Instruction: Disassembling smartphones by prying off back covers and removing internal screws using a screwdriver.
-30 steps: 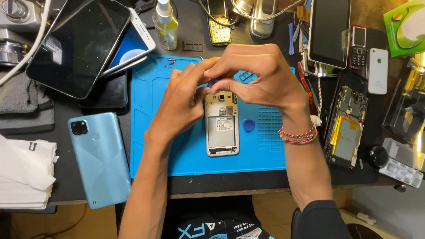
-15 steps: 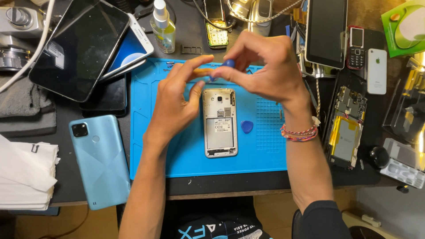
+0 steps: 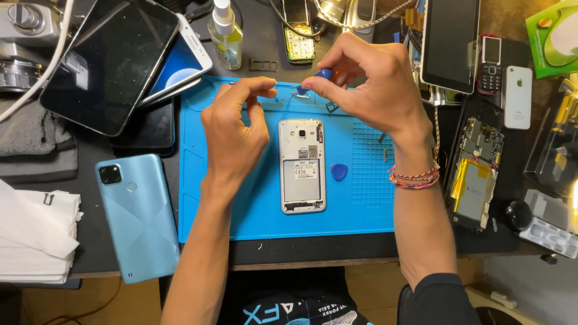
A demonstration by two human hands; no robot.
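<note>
above the opened white phone [image 3: 302,165] on the blue mat [image 3: 361,204], my right hand [image 3: 376,90] pinches a blue pick [image 3: 322,74] while my left hand [image 3: 235,132] hovers, grip loosely curled and empty.

Colours on the table
The mat [image 3: 361,204] was bright blue, the opened phone [image 3: 301,165] silver-white, the pick [image 3: 339,172] blue.

To your left a light blue phone [image 3: 139,216] lies face down beside a stack of folded white cloth [image 3: 36,238]. Above it, a dark tablet [image 3: 108,60] overlaps a white phone [image 3: 180,63], with a small spray bottle [image 3: 225,35] just beside them. To your right sit a white phone [image 3: 518,96] (face down), a small keypad phone [image 3: 490,63] and an opened phone with a yellowish battery [image 3: 475,180].
</note>
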